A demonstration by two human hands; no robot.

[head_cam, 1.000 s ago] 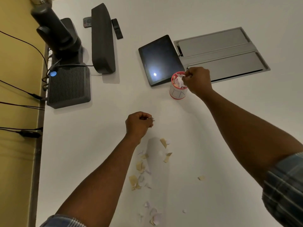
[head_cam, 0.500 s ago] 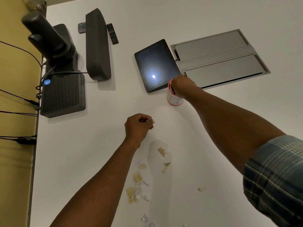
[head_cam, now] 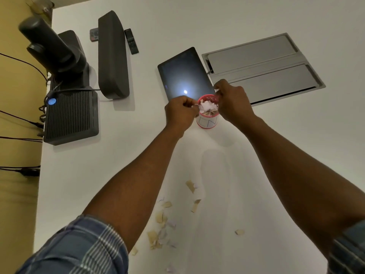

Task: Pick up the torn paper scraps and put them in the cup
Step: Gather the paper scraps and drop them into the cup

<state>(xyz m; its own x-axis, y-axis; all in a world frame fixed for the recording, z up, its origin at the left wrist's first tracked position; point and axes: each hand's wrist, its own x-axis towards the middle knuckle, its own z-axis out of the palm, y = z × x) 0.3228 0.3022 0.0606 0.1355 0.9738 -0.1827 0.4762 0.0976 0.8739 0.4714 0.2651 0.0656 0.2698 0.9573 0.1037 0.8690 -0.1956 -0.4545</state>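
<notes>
Fingers of my left hand (head_cam: pixel 180 112) pinch a white scrap (head_cam: pixel 195 105) at the cup's (head_cam: pixel 207 115) nine o'clock rim; my right hand (head_cam: pixel 232 101), curled at three o'clock, steadies it (contents unclear). Loose scraps (head_cam: pixel 161 224) lie toward six, nearer my left.

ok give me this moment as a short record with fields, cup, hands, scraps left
cup: red-rimmed cup upright on the white table, heaped with scraps
left hand: left hand pinches a small scrap at the cup's rim
right hand: right hand at the cup's far side, fingers curled; contents not visible
scraps left: loose scraps near the person
</notes>
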